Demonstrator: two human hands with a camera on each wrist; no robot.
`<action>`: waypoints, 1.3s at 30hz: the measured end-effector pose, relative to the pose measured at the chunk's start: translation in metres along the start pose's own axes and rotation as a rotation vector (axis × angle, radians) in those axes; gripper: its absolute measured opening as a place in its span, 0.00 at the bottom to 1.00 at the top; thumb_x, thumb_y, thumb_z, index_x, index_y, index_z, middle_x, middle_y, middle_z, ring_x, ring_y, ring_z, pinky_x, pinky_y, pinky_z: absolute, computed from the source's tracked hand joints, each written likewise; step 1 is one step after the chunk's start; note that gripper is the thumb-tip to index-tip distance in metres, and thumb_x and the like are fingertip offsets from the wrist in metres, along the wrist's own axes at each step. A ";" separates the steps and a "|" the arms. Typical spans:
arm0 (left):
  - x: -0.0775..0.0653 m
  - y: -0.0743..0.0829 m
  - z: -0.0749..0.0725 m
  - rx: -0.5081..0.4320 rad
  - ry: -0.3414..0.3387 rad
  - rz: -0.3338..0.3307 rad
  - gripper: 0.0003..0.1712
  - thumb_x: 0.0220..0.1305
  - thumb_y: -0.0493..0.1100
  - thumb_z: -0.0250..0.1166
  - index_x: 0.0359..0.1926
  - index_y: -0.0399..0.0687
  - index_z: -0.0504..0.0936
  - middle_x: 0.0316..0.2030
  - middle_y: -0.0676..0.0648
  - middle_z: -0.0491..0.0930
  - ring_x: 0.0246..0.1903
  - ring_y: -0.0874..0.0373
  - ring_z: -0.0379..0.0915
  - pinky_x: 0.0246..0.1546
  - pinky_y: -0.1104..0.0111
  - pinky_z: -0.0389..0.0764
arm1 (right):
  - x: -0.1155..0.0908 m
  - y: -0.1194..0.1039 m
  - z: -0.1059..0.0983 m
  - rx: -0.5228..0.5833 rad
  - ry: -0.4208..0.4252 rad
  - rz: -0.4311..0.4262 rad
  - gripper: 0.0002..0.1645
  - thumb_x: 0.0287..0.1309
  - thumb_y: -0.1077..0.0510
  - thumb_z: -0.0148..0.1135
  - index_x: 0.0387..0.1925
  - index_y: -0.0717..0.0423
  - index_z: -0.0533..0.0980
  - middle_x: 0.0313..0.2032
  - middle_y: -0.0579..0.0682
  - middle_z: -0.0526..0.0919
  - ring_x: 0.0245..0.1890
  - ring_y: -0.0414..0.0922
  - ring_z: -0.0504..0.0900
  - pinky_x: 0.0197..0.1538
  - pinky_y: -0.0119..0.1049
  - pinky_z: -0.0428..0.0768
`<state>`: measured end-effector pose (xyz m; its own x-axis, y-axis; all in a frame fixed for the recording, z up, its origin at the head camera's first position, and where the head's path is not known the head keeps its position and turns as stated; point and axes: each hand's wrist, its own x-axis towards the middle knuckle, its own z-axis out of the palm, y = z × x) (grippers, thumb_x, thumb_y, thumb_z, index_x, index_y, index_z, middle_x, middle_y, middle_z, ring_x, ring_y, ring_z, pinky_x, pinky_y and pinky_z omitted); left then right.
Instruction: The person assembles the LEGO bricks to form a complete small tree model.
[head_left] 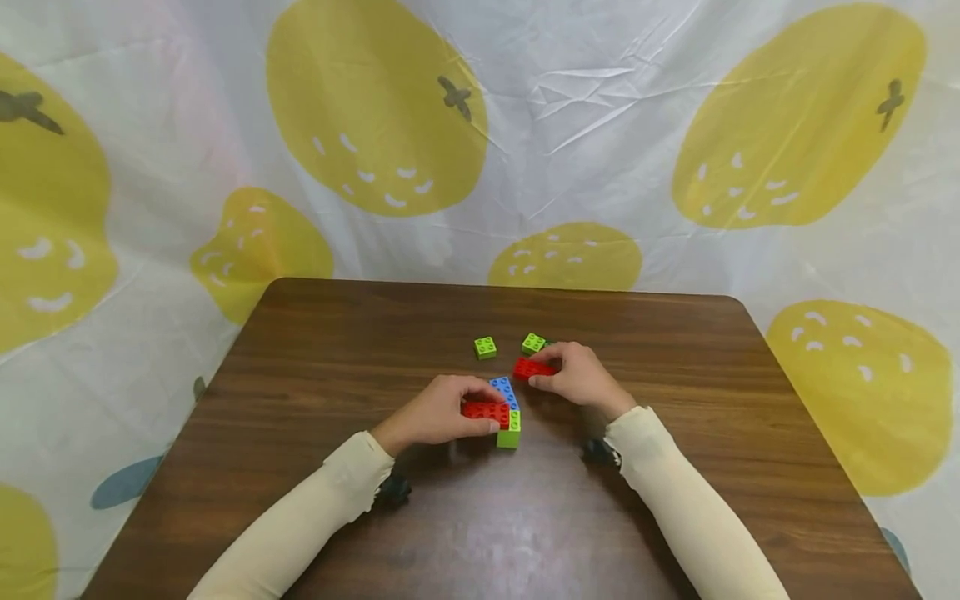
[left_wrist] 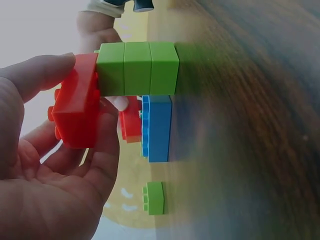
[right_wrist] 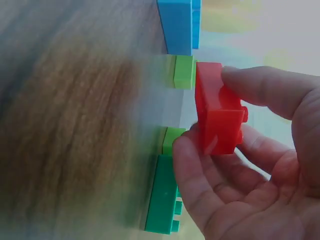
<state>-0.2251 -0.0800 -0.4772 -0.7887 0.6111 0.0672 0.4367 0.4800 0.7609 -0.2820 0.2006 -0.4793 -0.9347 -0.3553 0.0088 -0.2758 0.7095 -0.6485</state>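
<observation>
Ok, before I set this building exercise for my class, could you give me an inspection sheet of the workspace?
Surface: brown wood-grain table.
Job's things: stack of three light-green bricks; blue brick just beyond it; two light-green bricks farther back; dark green brick near the right hand.
Clutter: nothing seen.
Left hand: holds one red brick at the stack's top; whether it is pressed on, cannot tell.
Right hand: holds another red brick.
Cables: nothing seen.
Surroundings: white cloth with yellow fruit print behind the table.
</observation>
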 end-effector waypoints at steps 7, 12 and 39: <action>0.001 0.000 0.002 -0.007 0.026 -0.016 0.19 0.61 0.54 0.78 0.52 0.57 0.88 0.47 0.56 0.87 0.45 0.62 0.79 0.51 0.66 0.80 | -0.014 -0.007 -0.002 0.059 -0.017 -0.113 0.23 0.60 0.54 0.76 0.57 0.54 0.85 0.48 0.51 0.91 0.41 0.44 0.88 0.47 0.40 0.85; 0.003 0.000 0.002 -0.006 0.034 -0.016 0.19 0.60 0.53 0.79 0.51 0.56 0.89 0.44 0.57 0.88 0.43 0.62 0.79 0.47 0.69 0.79 | -0.025 -0.015 -0.005 0.070 -0.009 -0.196 0.22 0.60 0.58 0.75 0.57 0.53 0.85 0.48 0.49 0.90 0.42 0.43 0.86 0.47 0.39 0.85; 0.003 0.001 0.002 -0.027 0.031 -0.041 0.18 0.59 0.54 0.80 0.49 0.56 0.91 0.41 0.57 0.88 0.37 0.60 0.75 0.36 0.70 0.76 | -0.069 -0.034 0.009 -0.017 -0.012 -0.422 0.22 0.55 0.59 0.78 0.54 0.52 0.86 0.43 0.41 0.87 0.37 0.38 0.78 0.39 0.32 0.80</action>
<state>-0.2262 -0.0770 -0.4777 -0.8190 0.5711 0.0556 0.3925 0.4869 0.7803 -0.2062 0.1954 -0.4649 -0.7361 -0.6240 0.2624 -0.6380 0.5101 -0.5768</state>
